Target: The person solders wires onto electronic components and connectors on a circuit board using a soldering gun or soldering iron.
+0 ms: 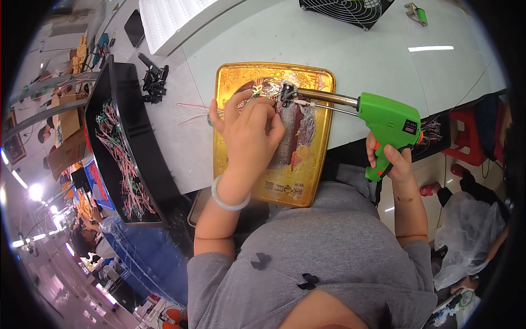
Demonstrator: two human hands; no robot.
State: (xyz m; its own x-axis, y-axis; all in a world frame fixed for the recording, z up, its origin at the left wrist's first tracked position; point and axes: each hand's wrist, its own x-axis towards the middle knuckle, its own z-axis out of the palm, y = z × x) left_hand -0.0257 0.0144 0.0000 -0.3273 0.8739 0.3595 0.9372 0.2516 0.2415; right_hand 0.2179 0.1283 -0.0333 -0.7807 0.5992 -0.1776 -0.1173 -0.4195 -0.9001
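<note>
One right hand (pixel 399 164) wraps the gun (pixel 386 112), 3 o'clock of the tray (pixel 320 164). Half-curled left hand (pixel 247 127), 10 o'clock; hold unclear.

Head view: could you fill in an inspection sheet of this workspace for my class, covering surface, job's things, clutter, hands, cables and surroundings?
Surface: light grey table.
Job's things: gold tray with small wired parts; green soldering gun, its tip over the tray's far part.
Clutter: black bin of wired boards, black parts, white foam tray, fan.
Hands: right hand grips the gun; left hand works near its tip, grip unclear.
Cables: thin wires stick out left of the tray.
Surroundings: red stool, clear plastic bag, another person at left.
</note>
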